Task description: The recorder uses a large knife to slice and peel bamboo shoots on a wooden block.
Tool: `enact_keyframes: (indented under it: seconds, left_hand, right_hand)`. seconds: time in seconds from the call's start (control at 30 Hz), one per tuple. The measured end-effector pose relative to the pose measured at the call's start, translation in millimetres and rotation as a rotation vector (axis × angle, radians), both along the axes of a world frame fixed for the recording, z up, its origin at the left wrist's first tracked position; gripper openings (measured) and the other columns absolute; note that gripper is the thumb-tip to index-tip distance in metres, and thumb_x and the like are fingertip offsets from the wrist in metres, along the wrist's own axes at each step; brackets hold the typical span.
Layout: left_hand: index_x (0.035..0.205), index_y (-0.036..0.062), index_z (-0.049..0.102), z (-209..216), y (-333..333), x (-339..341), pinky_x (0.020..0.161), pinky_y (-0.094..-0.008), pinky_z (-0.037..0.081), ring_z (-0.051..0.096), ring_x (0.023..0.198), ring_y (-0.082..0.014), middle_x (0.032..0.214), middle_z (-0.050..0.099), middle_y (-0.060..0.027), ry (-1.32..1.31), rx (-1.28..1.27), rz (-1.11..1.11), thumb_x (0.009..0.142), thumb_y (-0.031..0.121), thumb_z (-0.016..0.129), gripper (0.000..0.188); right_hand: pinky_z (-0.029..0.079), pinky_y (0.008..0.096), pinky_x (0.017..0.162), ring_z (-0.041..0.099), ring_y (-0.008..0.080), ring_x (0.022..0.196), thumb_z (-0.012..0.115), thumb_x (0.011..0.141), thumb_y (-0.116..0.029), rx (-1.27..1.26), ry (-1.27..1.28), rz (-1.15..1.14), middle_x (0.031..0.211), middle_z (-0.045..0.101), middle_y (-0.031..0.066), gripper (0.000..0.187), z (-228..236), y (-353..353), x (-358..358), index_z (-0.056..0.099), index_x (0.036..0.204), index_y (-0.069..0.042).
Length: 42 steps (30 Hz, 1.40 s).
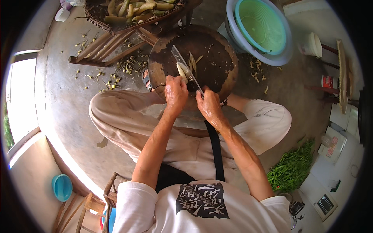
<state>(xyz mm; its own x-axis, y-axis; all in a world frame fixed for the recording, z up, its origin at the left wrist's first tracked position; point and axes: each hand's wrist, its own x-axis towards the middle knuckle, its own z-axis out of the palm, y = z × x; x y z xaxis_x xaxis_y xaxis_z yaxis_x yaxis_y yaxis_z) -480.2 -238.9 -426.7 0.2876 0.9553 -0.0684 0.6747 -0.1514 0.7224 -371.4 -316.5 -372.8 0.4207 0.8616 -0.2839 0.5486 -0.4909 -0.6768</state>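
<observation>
A round, dark wooden chopping board (217, 50) stands between my knees. On it my left hand (176, 92) is closed, its fingertips curled on a pale, long vegetable, probably a pepper (182, 72). My right hand (210, 105) grips the handle of a kitchen knife (180, 58). The blade points away to the far left and lies along the right side of the pale piece. Just right of the blade are several thin cut strips (193, 64). Small pale seeds dot the board's wet, dark surface. The handle is mostly hidden in my fist.
Beyond the board, a woven basket (95, 24) of long greenish-yellow vegetables rests on a wooden stool (87, 60). Cut-off stems (130, 64) litter the floor. At far right are a green colander (281, 39) and a bluish basin (288, 54). Green peppers (293, 167) lie heaped at right.
</observation>
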Motion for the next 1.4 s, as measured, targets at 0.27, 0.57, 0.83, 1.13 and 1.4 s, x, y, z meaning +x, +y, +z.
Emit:
enact_keyframes:
  seconds: [0.27,0.57,0.83,1.13,1.4]
  left_hand:
    - [0.096,-0.0013,0.064,9.5,-5.2,-9.1,0.068,-0.0468,0.049,0.059,0.077,-0.0403,0.088,0.057,-0.0228,-0.132,-0.112,0.120,0.082,0.007,0.061,0.017]
    - [0.086,-0.0019,0.063,-5.6,-2.3,-16.1,0.069,-0.0476,0.047,0.057,0.075,-0.0395,0.084,0.056,-0.0230,-0.102,-0.014,0.083,0.084,0.009,0.060,0.012]
    - [0.081,-0.0018,0.061,-0.7,-2.6,-16.1,0.068,-0.0477,0.047,0.057,0.079,-0.0396,0.085,0.054,-0.0212,-0.038,0.014,0.079,0.084,0.010,0.060,0.012]
    - [0.096,0.0003,0.061,-13.6,17.0,0.0,0.069,-0.0461,0.048,0.060,0.076,-0.0389,0.085,0.060,-0.0204,-0.159,-0.139,0.047,0.082,0.011,0.064,0.018]
    - [0.092,-0.0029,0.063,-9.9,11.4,0.7,0.070,-0.0447,0.047,0.061,0.077,-0.0369,0.080,0.062,-0.0193,-0.110,-0.072,0.176,0.082,0.010,0.063,0.017]
  right_hand:
    - [0.045,0.0446,0.052,0.061,0.0429,0.062,0.058,0.088,-0.013,0.078,0.026,-0.023,0.059,0.056,0.0251,0.022,9.6,-20.6,7.3,0.052,0.076,0.005]
    - [0.045,0.0431,0.052,0.060,0.0445,0.064,0.060,0.088,-0.014,-0.089,0.158,-0.037,0.061,0.055,0.0272,0.027,34.7,-44.4,0.0,0.052,0.073,0.007]
    - [0.049,0.0473,0.058,0.061,0.0453,0.071,0.060,0.087,-0.014,0.019,0.035,-0.049,0.068,0.060,0.0281,0.024,-3.4,-13.7,-20.9,0.056,0.076,0.006]
    - [0.046,0.0435,0.053,0.062,0.0417,0.063,0.059,0.087,-0.014,0.061,-0.014,-0.063,0.061,0.059,0.0239,0.021,2.1,-14.1,22.0,0.055,0.077,0.004]
    - [0.047,0.0425,0.058,0.063,0.0404,0.065,0.058,0.088,-0.014,-0.084,0.119,0.023,0.066,0.061,0.0245,0.021,36.1,-29.8,25.7,0.057,0.083,0.006]
